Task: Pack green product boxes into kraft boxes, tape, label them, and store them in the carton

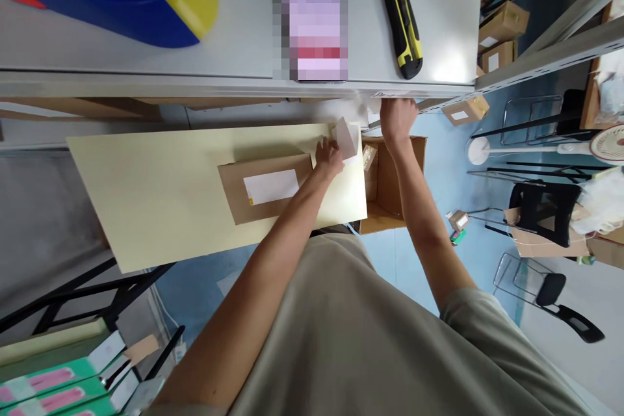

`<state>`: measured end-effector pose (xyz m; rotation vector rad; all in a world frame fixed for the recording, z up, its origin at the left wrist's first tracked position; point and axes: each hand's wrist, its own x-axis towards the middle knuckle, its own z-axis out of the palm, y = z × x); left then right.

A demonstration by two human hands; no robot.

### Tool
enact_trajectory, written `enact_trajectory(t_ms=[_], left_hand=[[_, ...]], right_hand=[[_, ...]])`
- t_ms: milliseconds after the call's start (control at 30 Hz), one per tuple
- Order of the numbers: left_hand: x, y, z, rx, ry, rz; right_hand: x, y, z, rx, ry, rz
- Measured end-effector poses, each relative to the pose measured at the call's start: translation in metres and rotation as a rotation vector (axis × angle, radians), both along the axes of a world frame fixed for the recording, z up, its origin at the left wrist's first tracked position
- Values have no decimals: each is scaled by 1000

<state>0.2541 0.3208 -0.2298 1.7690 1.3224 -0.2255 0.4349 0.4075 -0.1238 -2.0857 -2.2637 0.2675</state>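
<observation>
My left hand [329, 157] is above the right part of a pale yellow board [170, 208], its fingers closed on a folded white paper slip [346, 139]. Just left of that hand, a flat brown cardboard box [234, 192] with a white label [271, 186] lies on the board. My right hand [398, 118] reaches to the front edge of the grey shelf [234, 45]. That edge hides its fingertips, so whether it grips anything cannot be seen. Below the right wrist stands an open brown carton [390, 182].
On the shelf lie a yellow and black utility knife [400, 19], a blurred-out phone-like item [314, 6] and a blue and yellow tape dispenser [180, 13]. To the right are a white fan [609, 143], black chairs [546, 211] and cartons. Green boxes [53, 383] are at lower left.
</observation>
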Motion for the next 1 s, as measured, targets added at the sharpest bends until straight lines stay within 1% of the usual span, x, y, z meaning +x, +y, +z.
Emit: enact_trajectory(t_ms=[67, 100, 200, 267, 300, 333, 367, 433, 500, 533, 600, 700, 800, 900, 1000], left_hand=[[1, -6, 2, -3, -4, 35], [3, -7, 4, 1, 3, 41], [13, -9, 20, 53, 25, 18], [19, -10, 36, 86, -15, 12], [21, -11, 44, 89, -57, 31], [21, -13, 53, 86, -109, 77], [18, -16, 61, 79, -171, 152], [4, -26, 75, 58, -327, 374], [-20, -43, 87, 34, -513, 616], [-34, -54, 94, 22, -604, 713], [-62, -81, 107, -2, -752, 838], [-97, -124, 131, -19, -867, 893], [-116, -162, 152, -22, -911, 921], [-126, -193, 164, -36, -933, 957], [-132, -217, 170, -19, -919, 989]], right_hand=[[2, -21, -2, 131, 52, -232], [1, -31, -1, 176, 84, -307], [-9, -60, 9, 209, 204, -358], [-17, -77, 20, 200, 313, -402], [-21, -86, 26, 207, 384, -433], [-24, -96, 31, 216, 470, -463], [-27, -106, 36, 224, 571, -491], [-30, -127, 44, 227, 801, -543], [-32, -150, 51, 191, 1013, -576], [-32, -162, 54, 165, 1092, -583], [-32, -184, 61, 104, 1196, -579], [-32, -212, 70, 2, 1260, -544], [-36, -232, 76, -59, 1264, -498], [-43, -244, 79, -74, 1267, -467], [-50, -250, 80, -98, 1292, -439]])
